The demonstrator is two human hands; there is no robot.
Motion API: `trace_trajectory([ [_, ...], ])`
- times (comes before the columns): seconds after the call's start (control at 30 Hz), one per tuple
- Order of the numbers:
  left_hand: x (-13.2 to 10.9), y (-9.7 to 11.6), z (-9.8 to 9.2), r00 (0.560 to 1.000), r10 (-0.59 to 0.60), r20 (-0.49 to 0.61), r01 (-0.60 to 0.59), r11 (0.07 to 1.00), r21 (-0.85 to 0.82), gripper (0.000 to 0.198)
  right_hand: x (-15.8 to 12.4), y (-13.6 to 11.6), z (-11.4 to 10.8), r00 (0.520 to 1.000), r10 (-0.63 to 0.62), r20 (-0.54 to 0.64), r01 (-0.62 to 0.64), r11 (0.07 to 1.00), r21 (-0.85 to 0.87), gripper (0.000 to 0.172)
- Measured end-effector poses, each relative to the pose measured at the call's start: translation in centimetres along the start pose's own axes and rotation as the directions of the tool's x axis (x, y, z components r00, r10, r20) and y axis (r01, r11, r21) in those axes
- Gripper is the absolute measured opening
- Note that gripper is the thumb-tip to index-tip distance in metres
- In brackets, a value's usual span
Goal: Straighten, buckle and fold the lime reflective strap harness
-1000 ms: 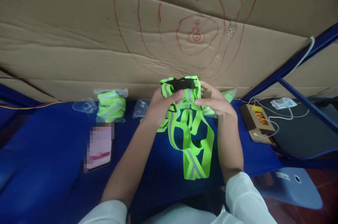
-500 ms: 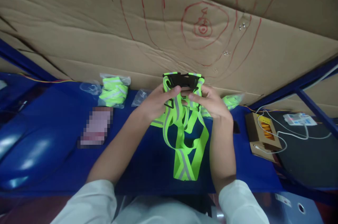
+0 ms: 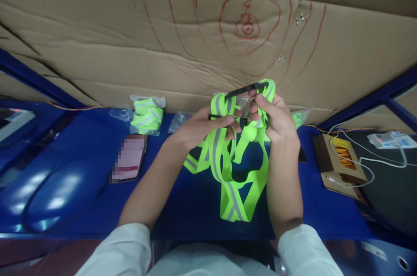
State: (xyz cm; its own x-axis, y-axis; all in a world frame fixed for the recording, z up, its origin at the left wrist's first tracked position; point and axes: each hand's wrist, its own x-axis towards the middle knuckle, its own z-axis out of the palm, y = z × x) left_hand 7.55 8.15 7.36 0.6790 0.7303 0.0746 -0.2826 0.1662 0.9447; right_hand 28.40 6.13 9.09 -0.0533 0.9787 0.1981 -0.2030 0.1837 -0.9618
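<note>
Between my hands is a neon-yellow reflective harness point(image 3: 216, 154) with grey stripes; its looped straps hang down over the blue table. A black buckle point(image 3: 243, 90) joins its upper ends and slants up toward the right. My left hand point(image 3: 208, 126) is closed on the left strap, thumb on top and fingers behind. My right hand point(image 3: 275, 113) pinches the folded strap end beside the buckle, raised a little higher than my left. Some fingertips are hidden behind the webbing.
On the blue table point(image 3: 182, 215) lie a bagged folded neon strap point(image 3: 147, 116), a clear plastic bag point(image 3: 179, 120) and a phone point(image 3: 130, 159). Another bagged neon strap point(image 3: 300, 117) is partly behind my right hand. Right stand an open cardboard box point(image 3: 335, 167) and white cables point(image 3: 368, 163). Cardboard point(image 3: 97, 50) walls the back.
My right hand has risen and turned, lifting its end of the buckle, which was level before and now slants. The whole view has shifted slightly.
</note>
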Motion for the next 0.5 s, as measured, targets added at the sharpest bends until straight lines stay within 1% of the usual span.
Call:
trace_trajectory([
  [0.07, -0.2, 0.4, 0.1, 0.99, 0.067, -0.122, -0.06, 0.997, 0.058, 0.031, -0.3, 0.0, 0.0, 0.996, -0.024, 0.083, 0.025, 1.0, -0.006, 0.05],
  [0.13, -0.4, 0.9, 0.3, 0.965, 0.159, -0.207, -0.149, 0.987, 0.066, 0.027, -0.6, 0.1, 0.1, 0.983, -0.035, 0.18, 0.034, 0.999, 0.007, 0.056],
  [0.17, -0.6, 1.1, 0.5, 0.961, 0.18, -0.211, -0.172, 0.984, 0.057, 0.026, -0.7, 0.2, 0.2, 0.977, -0.028, 0.212, 0.027, 1.0, 0.011, 0.055],
  [0.2, -0.8, 1.4, 0.6, 0.965, 0.184, -0.188, -0.179, 0.983, 0.045, 0.027, -0.8, 0.3, 0.4, 0.974, -0.022, 0.224, 0.02, 1.0, 0.011, 0.052],
  [0.23, -1.0, 1.6, 0.8, 0.97, 0.186, -0.16, -0.182, 0.983, 0.036, 0.028, -0.9, 0.4, 0.7, 0.977, -0.024, 0.213, 0.022, 1.0, 0.01, 0.047],
  [0.27, -1.2, 1.8, 0.9, 0.97, 0.197, -0.141, -0.193, 0.98, 0.038, 0.029, -0.9, 0.5, 1.0, 0.983, -0.041, 0.178, 0.04, 0.999, 0.006, 0.043],
  [0.3, -1.3, 2.0, 1.1, 0.964, 0.223, -0.145, -0.217, 0.975, 0.053, 0.028, -1.0, 0.5, 1.4, 0.99, -0.07, 0.127, 0.07, 0.998, -0.002, 0.039],
  [0.33, -1.3, 2.1, 1.3, 0.949, 0.265, -0.17, -0.254, 0.964, 0.081, 0.026, -1.0, 0.6, 1.7, 0.992, -0.105, 0.065, 0.106, 0.994, -0.019, 0.037],
  [0.4, -1.3, 2.0, 1.6, 0.897, 0.364, -0.253, -0.332, 0.929, 0.161, 0.024, -1.0, 0.8, 2.4, 0.985, -0.168, -0.044, 0.165, 0.984, -0.066, 0.035],
  [0.43, -1.3, 1.9, 1.8, 0.872, 0.4, -0.282, -0.355, 0.913, 0.199, 0.024, -0.9, 1.0, 2.7, 0.979, -0.188, -0.077, 0.18, 0.979, -0.093, 0.035],
  [0.5, -1.2, 1.6, 1.9, 0.838, 0.448, -0.311, -0.376, 0.888, 0.263, 0.024, -0.7, 1.4, 3.1, 0.971, -0.218, -0.102, 0.203, 0.969, -0.142, 0.039],
])
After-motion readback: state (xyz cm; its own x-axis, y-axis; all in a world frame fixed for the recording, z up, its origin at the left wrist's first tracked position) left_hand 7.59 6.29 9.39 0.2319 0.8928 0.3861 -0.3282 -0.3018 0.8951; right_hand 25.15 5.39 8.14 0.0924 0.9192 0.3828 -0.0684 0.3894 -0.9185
